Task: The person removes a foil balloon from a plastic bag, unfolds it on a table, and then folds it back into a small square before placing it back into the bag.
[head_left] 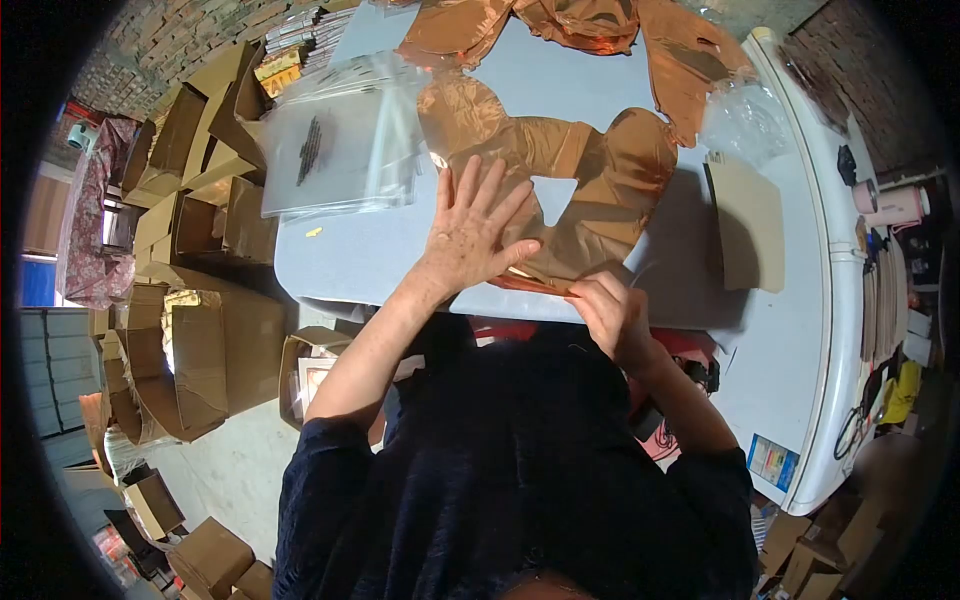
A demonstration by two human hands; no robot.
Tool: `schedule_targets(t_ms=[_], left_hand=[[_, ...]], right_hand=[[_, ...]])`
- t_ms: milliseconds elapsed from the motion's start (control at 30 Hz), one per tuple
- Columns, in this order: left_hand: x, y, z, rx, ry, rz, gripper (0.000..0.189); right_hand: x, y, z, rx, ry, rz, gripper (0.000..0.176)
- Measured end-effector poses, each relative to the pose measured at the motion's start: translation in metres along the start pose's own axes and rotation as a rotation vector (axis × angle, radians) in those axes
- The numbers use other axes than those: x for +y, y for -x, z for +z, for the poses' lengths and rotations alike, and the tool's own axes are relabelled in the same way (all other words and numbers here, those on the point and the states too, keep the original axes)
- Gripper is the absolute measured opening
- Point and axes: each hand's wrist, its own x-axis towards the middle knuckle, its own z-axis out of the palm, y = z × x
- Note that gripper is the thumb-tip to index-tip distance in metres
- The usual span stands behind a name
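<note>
A flat copper-coloured foil balloon [612,205] with a triangular hole lies at the front of the table, shaped like a letter A seen upside down. My left hand [466,232] rests on its left side, palm down with fingers spread. At the balloon's near edge, my right hand [612,315] is closed, thumb and fingers pinching the foil. Part of that edge is hidden by the fingers. More copper foil pieces [690,60] lie farther back.
Clear plastic bags [350,135] are stacked to the left on the table [350,250]. Crumpled clear plastic [745,125] and a cardboard piece [748,225] lie right. A white appliance-like edge [815,200] borders the right side. Cardboard boxes [230,340] crowd the left floor.
</note>
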Motion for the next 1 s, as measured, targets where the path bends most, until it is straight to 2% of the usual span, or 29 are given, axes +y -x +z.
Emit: schedule_targets(t_ms=[100, 200, 233, 300, 333, 400, 500, 533, 633, 733, 833, 867, 933, 1000], left_hand=[[0.001, 0.0, -0.001, -0.018, 0.019, -0.015, 0.08], [0.001, 0.0, -0.002, -0.058, 0.037, -0.031, 0.086], [0.001, 0.001, -0.002, -0.065, 0.042, -0.037, 0.086], [0.002, 0.0, -0.005, -0.08, 0.047, -0.052, 0.088], [0.003, -0.002, -0.009, -0.119, 0.045, -0.066, 0.091], [0.003, -0.003, -0.011, -0.045, 0.115, -0.072, 0.089], [0.003, -0.004, -0.014, 0.03, 0.188, -0.088, 0.088], [0.002, -0.004, -0.014, 0.052, 0.196, -0.091, 0.088], [0.004, -0.003, -0.023, 0.106, 0.162, -0.09, 0.085], [0.007, -0.005, -0.027, 0.11, 0.168, -0.098, 0.08], [0.008, -0.004, -0.018, 0.021, 0.11, -0.117, 0.069], [0.009, -0.005, -0.018, 0.037, 0.084, -0.123, 0.066], [0.01, -0.008, -0.018, 0.019, 0.096, -0.136, 0.066], [0.01, -0.013, -0.023, 0.021, 0.124, -0.151, 0.065]], right_hand=[[0.0, -0.004, -0.004, -0.07, -0.011, -0.036, 0.02], [-0.006, -0.005, -0.012, -0.178, -0.141, 0.077, 0.03], [-0.007, -0.007, -0.017, -0.178, -0.148, 0.058, 0.037], [-0.003, -0.013, -0.024, -0.057, -0.065, -0.007, 0.034], [0.01, -0.016, -0.025, -0.016, 0.071, -0.085, 0.032], [0.037, -0.023, -0.03, 0.067, 0.342, -0.232, 0.028], [0.05, -0.037, -0.034, 0.052, 0.307, 0.259, 0.02], [0.063, -0.034, -0.029, -0.015, 0.434, 0.289, 0.015], [0.075, -0.042, -0.029, -0.036, 0.443, 0.264, 0.018], [0.089, -0.068, -0.021, 0.033, 0.622, 0.248, 0.016], [0.089, -0.119, -0.022, 0.177, 0.42, 0.056, 0.008], [0.083, -0.138, -0.023, 0.099, 0.512, 0.051, 0.005], [0.1, -0.18, -0.003, 0.036, 0.504, 0.045, 0.006], [0.111, -0.224, 0.018, 0.055, 0.46, -0.02, 0.008]])
